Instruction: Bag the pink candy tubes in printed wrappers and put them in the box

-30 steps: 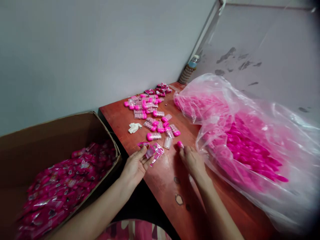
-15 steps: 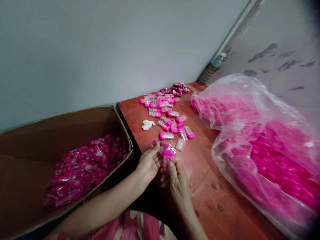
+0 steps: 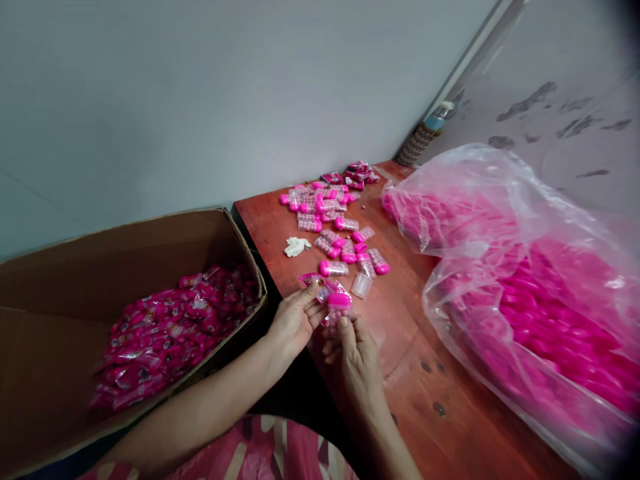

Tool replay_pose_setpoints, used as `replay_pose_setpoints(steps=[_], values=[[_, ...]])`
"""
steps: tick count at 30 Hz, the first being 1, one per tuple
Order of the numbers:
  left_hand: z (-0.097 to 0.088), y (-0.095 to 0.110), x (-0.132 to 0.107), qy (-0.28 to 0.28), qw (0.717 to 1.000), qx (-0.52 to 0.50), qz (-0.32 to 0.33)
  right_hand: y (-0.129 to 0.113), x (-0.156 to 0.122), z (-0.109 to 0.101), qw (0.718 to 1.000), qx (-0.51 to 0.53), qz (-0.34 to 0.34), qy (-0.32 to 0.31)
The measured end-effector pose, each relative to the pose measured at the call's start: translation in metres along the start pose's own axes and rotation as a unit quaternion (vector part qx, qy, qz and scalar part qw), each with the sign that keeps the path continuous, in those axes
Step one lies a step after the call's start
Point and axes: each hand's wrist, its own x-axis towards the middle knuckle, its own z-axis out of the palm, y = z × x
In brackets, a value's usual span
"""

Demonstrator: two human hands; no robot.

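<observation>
My left hand [image 3: 294,320] grips pink candy sachets [image 3: 314,281] at the near edge of a red-brown table [image 3: 400,333]. Close beside it, my right hand [image 3: 354,353] pinches a small clear bottle with a pink cap [image 3: 338,305], filled with pink candy. An empty clear bottle [image 3: 361,285] lies on the table just beyond my hands. Further back lie several filled pink-capped bottles [image 3: 333,230].
An open cardboard box [image 3: 100,267] at the left holds many pink sachets [image 3: 170,327]. A large clear plastic bag of pink caps [image 3: 525,293] covers the table's right side. A crumpled white scrap [image 3: 296,247] lies mid-table. A patterned bottle [image 3: 419,141] stands in the wall corner.
My right hand left the table beside the bag and came to my left hand, now holding a pink-capped bottle. The view shifted left.
</observation>
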Motion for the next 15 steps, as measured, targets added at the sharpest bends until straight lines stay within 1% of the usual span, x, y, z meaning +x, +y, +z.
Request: replay_pose_setpoints(steps=[4, 8, 11, 13, 15], values=[[0.0002, -0.0015, 0.0019, 0.025, 0.999, -0.017, -0.016, 0.0046, 0.0009, -0.0003, 1.0, -0.002, 0.002, 0.0], [-0.0009, -0.0038, 0.0023, 0.001, 1.0, 0.008, -0.006, 0.0031, 0.0001, 0.0017, 1.0, 0.0, 0.009, -0.005], [-0.0015, -0.0018, 0.0008, -0.016, 0.999, 0.031, 0.003, 0.0015, 0.0011, 0.003, 1.0, 0.015, 0.018, -0.016], [-0.002, 0.0016, 0.0, -0.03, 0.998, 0.048, 0.002, 0.0016, 0.0026, 0.0036, 0.998, 0.048, 0.028, -0.029], [-0.0027, 0.0054, -0.0001, -0.036, 0.997, 0.065, -0.001, 0.0023, 0.0039, 0.0044, 0.995, 0.088, 0.032, -0.028]])
